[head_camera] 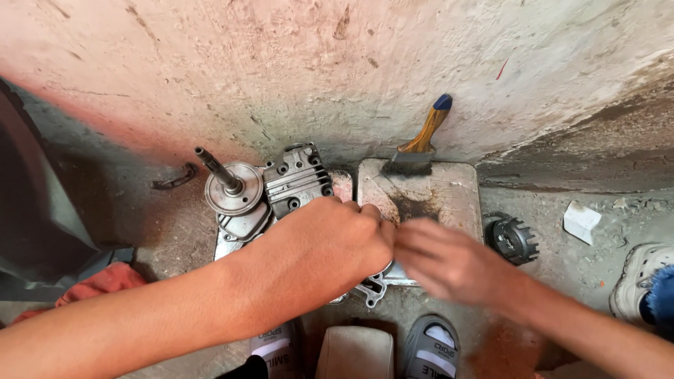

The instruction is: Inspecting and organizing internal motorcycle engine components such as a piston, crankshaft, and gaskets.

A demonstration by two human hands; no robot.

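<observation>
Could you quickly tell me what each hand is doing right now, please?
Left hand: closed in a fist over the metal engine part; what it grips cannot be told.
Right hand: blurred, fingers toward the left hand; open or closed cannot be told.

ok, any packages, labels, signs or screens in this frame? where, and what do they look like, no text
No packages, signs or screens.
Left sandal strap: bottom centre, under the left forearm; white band with dark lettering.
Right sandal strap: bottom centre, below the right hand; grey and white band with dark lettering.
White scrap: on the floor at right, by the wall; a crumpled rectangle, no print that I can make out.
</observation>
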